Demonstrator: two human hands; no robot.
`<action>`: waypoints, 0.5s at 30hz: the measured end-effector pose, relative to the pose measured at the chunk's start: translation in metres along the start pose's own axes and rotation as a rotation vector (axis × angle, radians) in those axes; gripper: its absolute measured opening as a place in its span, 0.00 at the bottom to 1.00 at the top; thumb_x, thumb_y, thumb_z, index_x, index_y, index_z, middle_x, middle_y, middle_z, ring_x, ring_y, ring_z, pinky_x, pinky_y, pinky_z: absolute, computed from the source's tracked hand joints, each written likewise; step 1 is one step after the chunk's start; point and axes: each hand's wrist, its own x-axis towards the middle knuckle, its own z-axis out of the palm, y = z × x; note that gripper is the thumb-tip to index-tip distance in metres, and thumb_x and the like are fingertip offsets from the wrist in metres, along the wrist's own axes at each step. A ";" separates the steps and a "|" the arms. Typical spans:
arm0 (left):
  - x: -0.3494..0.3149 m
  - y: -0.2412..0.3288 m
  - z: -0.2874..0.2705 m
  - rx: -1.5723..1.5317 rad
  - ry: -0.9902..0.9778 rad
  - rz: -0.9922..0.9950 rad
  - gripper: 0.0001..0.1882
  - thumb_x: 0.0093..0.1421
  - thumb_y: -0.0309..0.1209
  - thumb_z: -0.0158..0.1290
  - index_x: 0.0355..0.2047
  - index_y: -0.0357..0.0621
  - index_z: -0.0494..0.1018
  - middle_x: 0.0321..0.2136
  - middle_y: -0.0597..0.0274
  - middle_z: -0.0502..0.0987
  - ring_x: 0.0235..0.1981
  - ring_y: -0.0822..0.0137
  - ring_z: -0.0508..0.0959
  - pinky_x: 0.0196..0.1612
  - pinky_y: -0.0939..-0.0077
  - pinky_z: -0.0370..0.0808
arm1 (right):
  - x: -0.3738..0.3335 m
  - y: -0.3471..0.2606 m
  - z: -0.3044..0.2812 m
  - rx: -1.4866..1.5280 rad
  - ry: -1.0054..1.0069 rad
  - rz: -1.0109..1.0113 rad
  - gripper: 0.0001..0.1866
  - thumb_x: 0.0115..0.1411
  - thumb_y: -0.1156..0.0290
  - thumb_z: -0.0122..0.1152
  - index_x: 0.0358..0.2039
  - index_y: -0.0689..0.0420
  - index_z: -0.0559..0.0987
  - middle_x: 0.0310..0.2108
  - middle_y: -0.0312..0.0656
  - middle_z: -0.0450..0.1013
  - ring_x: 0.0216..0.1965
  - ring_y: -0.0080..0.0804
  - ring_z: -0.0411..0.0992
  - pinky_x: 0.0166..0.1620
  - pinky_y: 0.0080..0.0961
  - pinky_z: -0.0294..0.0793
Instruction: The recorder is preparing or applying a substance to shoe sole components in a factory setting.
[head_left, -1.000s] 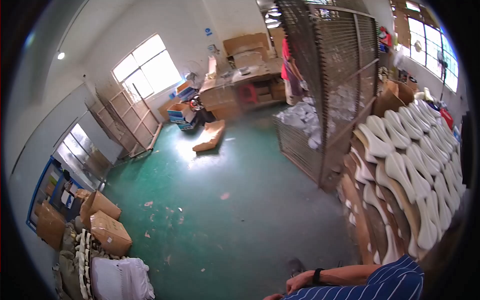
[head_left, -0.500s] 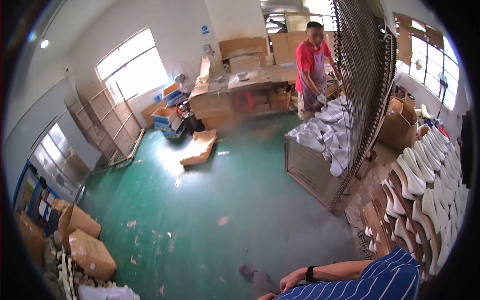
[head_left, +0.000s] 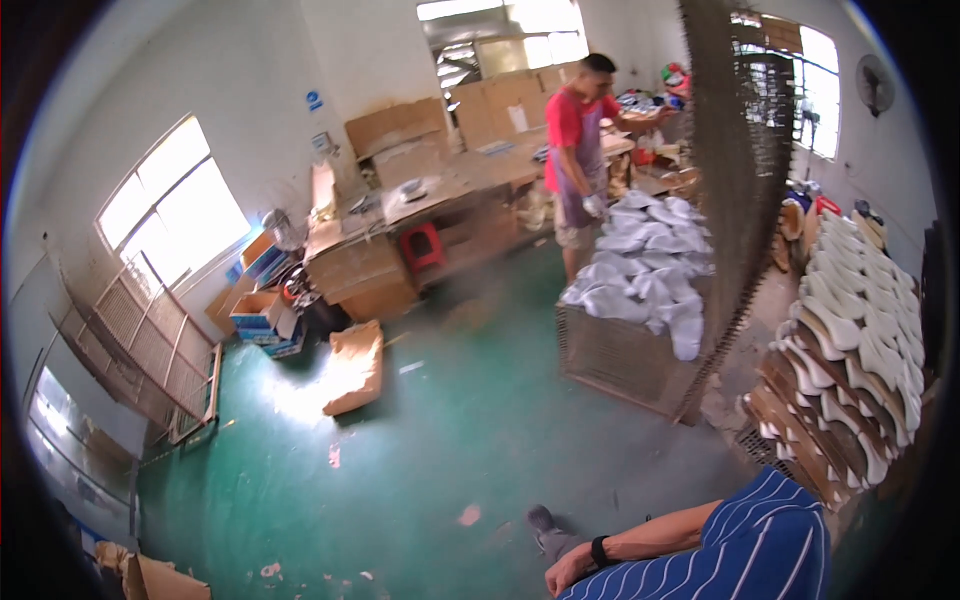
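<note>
My right hand (head_left: 569, 572) is low in front of me at the bottom edge, with a black band (head_left: 599, 550) on the wrist and a blue striped sleeve (head_left: 765, 535) above. Its fingers look curled in, and whatever they hold, if anything, is hidden. Just beyond it are my grey trouser leg and dark shoe (head_left: 541, 518). My left hand is out of the picture. Farther off, a person in a red shirt and purple apron (head_left: 582, 165) stands with a gloved hand (head_left: 594, 206) at a heap of smooth white pieces (head_left: 640, 275), piled on a low mesh-sided crate (head_left: 612, 362).
A tall wire rack (head_left: 735, 190) stands beside the crate. Stacked white curved pieces on brown boards (head_left: 850, 330) rise at my right. A cardboard piece (head_left: 354, 370) lies on the green floor (head_left: 420, 480). Along the back runs a workbench (head_left: 440, 205) with a red stool (head_left: 421, 246) below.
My view has turned right. The person's head has turned toward the bench, one arm reaching right. A bit of another hand at the bottom edge has left view; my right hand stays low.
</note>
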 end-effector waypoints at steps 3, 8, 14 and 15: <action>0.004 0.012 -0.072 -0.047 0.089 -0.022 0.19 0.64 0.29 0.53 0.55 0.39 0.73 0.46 0.53 0.80 0.45 0.64 0.77 0.49 0.72 0.75 | 0.041 -0.025 -0.063 -0.118 0.103 -0.079 0.13 0.62 0.64 0.63 0.36 0.62 0.85 0.28 0.41 0.80 0.29 0.25 0.71 0.35 0.33 0.72; 0.014 0.043 -0.175 -0.141 0.254 -0.066 0.19 0.64 0.29 0.53 0.55 0.39 0.73 0.46 0.53 0.80 0.45 0.63 0.77 0.49 0.72 0.75 | 0.077 -0.134 -0.168 -0.182 -0.095 -0.170 0.19 0.60 0.62 0.61 0.22 0.66 0.75 0.18 0.27 0.65 0.22 0.20 0.62 0.27 0.30 0.59; 0.059 0.137 -0.292 0.034 0.145 0.059 0.19 0.64 0.32 0.56 0.54 0.39 0.72 0.46 0.51 0.79 0.46 0.61 0.77 0.49 0.69 0.75 | 0.130 -0.199 -0.299 -0.183 -0.067 -0.052 0.19 0.58 0.61 0.63 0.21 0.67 0.77 0.15 0.30 0.63 0.21 0.21 0.62 0.26 0.30 0.60; 0.064 0.157 -0.313 -0.028 0.114 0.057 0.19 0.64 0.32 0.55 0.54 0.40 0.72 0.46 0.52 0.79 0.46 0.61 0.77 0.50 0.68 0.74 | 0.138 -0.207 -0.324 -0.198 -0.161 -0.095 0.17 0.58 0.63 0.62 0.25 0.67 0.79 0.17 0.30 0.68 0.23 0.20 0.64 0.27 0.29 0.61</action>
